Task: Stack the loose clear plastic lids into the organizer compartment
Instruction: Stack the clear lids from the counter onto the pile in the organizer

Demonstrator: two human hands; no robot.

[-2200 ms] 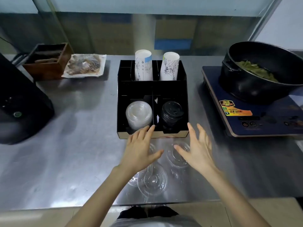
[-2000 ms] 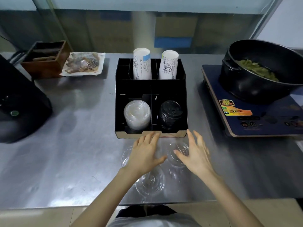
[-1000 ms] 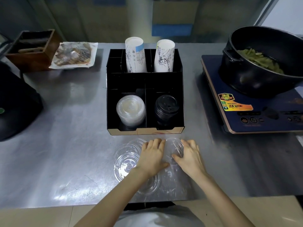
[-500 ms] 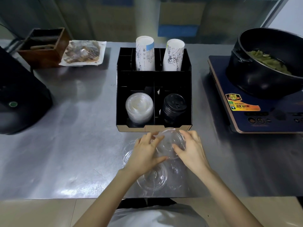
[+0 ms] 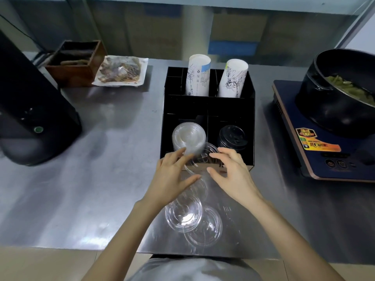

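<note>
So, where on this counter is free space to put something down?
Bare steel lies between the black machine and the organizer, and a narrower strip between organizer and induction cooker. In front of the organizer, loose clear lids crowd it.

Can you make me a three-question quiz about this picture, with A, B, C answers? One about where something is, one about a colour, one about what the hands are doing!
1. Where is the black pot?
A. on the blue cooker
B. inside the organizer
C. on the floor

2. What colour are the lids in the front right compartment?
A. red
B. black
C. yellow

3. What are the two hands doing?
A. holding a clear lid between them
B. lifting the pot
C. resting flat

Answers: 1 A, the pot sits on the blue cooker. 2 B, that stack is black. 3 A, left hand and right hand hold a clear lid at the organizer front.
</note>
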